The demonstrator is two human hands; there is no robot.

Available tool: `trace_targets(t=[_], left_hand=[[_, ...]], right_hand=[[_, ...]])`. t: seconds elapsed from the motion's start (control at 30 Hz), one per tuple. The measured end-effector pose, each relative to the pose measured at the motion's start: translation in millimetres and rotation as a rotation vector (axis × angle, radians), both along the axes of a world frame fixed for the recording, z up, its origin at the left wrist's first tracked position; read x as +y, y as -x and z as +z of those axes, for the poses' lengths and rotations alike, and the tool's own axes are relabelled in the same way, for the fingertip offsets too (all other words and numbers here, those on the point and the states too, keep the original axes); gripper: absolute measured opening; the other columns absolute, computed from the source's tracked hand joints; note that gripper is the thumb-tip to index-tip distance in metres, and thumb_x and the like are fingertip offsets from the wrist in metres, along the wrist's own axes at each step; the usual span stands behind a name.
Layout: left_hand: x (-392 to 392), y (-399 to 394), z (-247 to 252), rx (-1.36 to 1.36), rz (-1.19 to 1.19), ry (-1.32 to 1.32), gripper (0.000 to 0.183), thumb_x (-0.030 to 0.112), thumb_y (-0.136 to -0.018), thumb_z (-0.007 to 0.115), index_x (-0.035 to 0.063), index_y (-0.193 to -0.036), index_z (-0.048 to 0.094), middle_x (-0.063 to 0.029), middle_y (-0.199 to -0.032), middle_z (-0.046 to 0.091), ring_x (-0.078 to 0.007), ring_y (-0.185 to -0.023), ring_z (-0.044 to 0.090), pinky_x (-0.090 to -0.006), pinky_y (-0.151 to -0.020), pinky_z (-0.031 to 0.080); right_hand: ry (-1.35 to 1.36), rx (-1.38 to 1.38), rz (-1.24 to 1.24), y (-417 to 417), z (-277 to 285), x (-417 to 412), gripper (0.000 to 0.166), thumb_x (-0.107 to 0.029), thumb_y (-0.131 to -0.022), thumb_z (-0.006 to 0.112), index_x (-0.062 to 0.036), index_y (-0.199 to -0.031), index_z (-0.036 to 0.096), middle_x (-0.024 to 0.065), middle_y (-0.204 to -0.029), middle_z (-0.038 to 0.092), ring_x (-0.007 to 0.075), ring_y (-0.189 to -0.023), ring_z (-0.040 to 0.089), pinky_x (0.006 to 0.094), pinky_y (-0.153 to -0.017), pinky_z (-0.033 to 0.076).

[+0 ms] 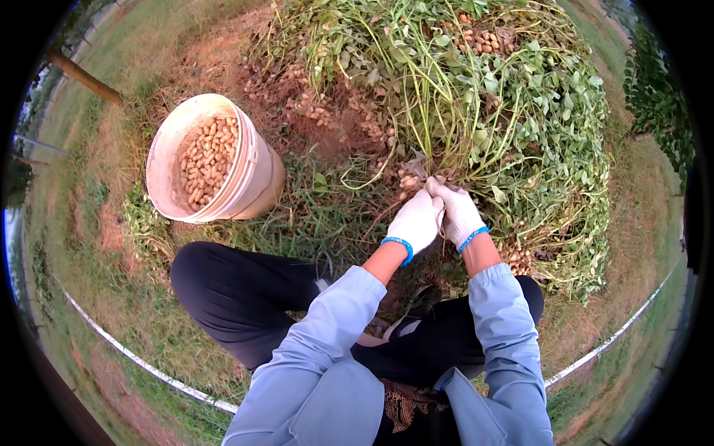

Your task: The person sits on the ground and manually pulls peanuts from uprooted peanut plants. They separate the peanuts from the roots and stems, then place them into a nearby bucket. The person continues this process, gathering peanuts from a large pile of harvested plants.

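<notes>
My left hand (415,222) and my right hand (458,212), both in white knit gloves with blue cuffs, meet at the root end of a peanut plant (432,125). My right hand is closed around the base of its stems, which fan out away from me. The left presses against it with curled fingers, at the roots; what lies inside the fingers is hidden. A cluster of peanut pods (410,181) shows just beyond my left hand. To the left, a white plastic bucket (262,178) leans slightly in view, partly filled with loose peanuts (209,161).
A large heap of pulled peanut plants (558,122) spreads ahead and to the right, with more pods (485,42) showing among the leaves. My bent legs (240,295) frame the grass (312,223) before me. A wooden post (83,75) stands at the far left.
</notes>
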State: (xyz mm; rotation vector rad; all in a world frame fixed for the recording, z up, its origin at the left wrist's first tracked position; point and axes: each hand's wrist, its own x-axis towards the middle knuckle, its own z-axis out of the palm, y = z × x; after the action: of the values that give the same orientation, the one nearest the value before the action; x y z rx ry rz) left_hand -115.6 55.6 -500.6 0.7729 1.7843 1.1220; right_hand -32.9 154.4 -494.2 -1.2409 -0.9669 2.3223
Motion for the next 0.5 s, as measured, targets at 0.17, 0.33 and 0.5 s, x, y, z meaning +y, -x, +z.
trace_targets(t=[0.17, 0.33, 0.5], left_hand=[[-13.3, 16.3, -0.1, -1.211, -0.011, -0.233, 0.017, 0.032, -0.101, 0.058, 0.0147, -0.104, 0.058, 0.0065, -0.074, 0.053, -0.0038, -0.051, 0.042, -0.0205, -0.043, 0.030], [-32.6, 62.6, 66.3, 0.756, -0.499, -0.076, 0.021, 0.025, -0.100, 0.051, 0.0128, -0.116, 0.059, -0.0171, -0.099, 0.071, -0.0406, -0.089, 0.069, -0.0484, -0.077, 0.055], [-75.3, 169.4, 136.3, 1.043, -0.143, -0.042, 0.017, 0.022, -0.101, 0.054, 0.0113, -0.112, 0.060, -0.0156, -0.101, 0.071, -0.0375, -0.095, 0.069, -0.0446, -0.082, 0.056]], right_hand=[[0.163, -0.028, 0.069, -5.4, 7.6, 4.4, 0.023, -0.028, -0.098, 0.064, -0.0055, -0.104, 0.061, 0.0081, -0.085, 0.067, 0.0207, -0.071, 0.065, 0.0283, -0.062, 0.050], [0.190, 0.211, -0.050, 6.7, 6.7, 6.7, 0.028, -0.021, -0.101, 0.056, -0.0187, -0.076, 0.042, -0.0075, -0.063, 0.035, 0.0097, -0.055, 0.031, 0.0278, -0.054, 0.027], [0.093, 0.096, 0.000, -0.1, 15.1, 9.0, 0.038, -0.029, -0.101, 0.055, -0.0209, -0.070, 0.036, -0.0074, -0.062, 0.031, 0.0116, -0.055, 0.030, 0.0318, -0.060, 0.032]])
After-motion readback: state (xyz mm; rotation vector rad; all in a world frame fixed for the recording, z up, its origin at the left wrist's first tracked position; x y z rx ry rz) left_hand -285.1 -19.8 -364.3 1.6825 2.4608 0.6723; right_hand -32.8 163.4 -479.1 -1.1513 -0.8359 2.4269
